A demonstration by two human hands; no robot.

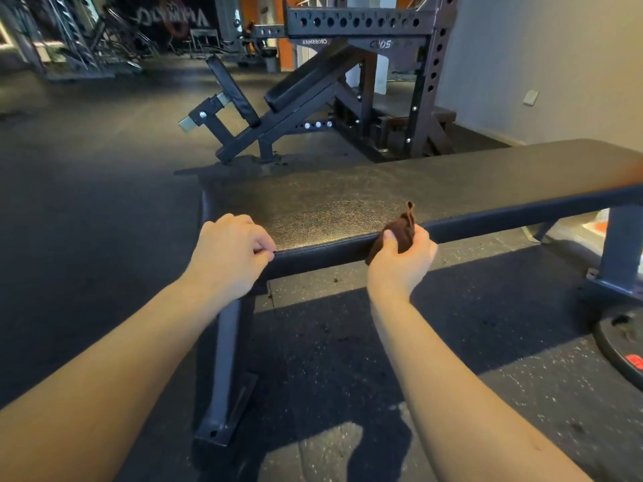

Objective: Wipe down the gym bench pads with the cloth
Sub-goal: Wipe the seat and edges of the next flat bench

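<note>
Dark rubber floor (104, 203) spreads through a gym, with a flat bench standing across the foreground. Its black pad (348, 193) runs from the left toward the right edge of the view. The left hand (229, 252) rests on the pad's near left corner, fingers curled over the near edge and gripping it. The right hand (400, 266) grips a bunched brown cloth (400, 231), thumb and fingers closed round it, against the pad's near edge further right. An incline bench (299, 88) and a rack (428, 64) stand behind the pad. A weight plate (622, 346) lies on the floor at the right.
</note>
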